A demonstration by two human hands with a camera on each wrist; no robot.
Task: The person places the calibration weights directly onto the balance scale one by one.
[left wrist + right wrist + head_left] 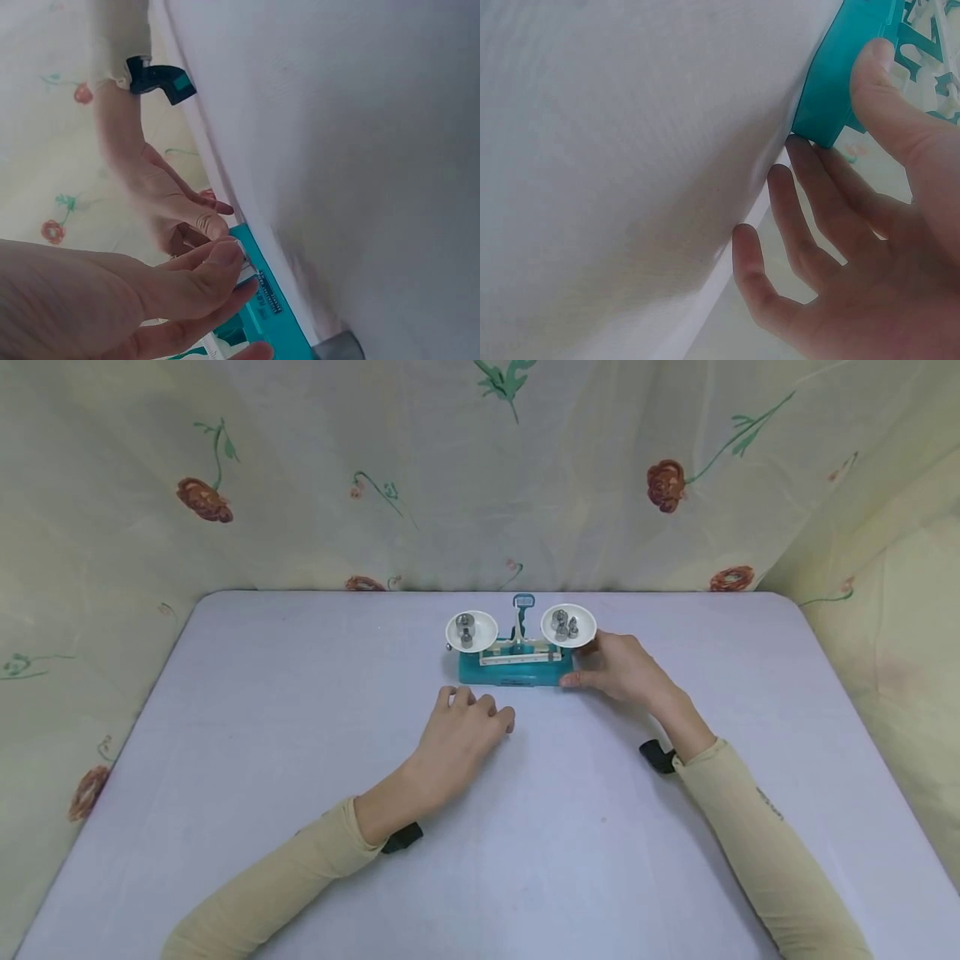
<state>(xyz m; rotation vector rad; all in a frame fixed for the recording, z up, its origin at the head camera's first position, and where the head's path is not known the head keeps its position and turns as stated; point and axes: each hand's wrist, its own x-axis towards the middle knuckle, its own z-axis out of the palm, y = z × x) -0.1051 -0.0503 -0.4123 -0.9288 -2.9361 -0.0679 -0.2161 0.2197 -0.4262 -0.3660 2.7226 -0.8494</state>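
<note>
A small turquoise balance scale (517,672) stands at the far side of the table. Two metal weights (466,631) sit in its left white pan (487,625), and three smaller-looking ones (561,625) sit in the right pan (583,614). My right hand (622,667) grips the base's right end, thumb at the front; in the right wrist view its other fingers (801,154) reach behind and past the corner. Palm down, my left hand (457,743) is just in front of the scale with bent fingers, and I see nothing held in it.
Pale cloth covers the table (300,693). A flower-printed curtain (450,468) hangs behind its far edge and along the sides. Low in the left wrist view, a grey rounded object (341,346) shows beside the turquoise base.
</note>
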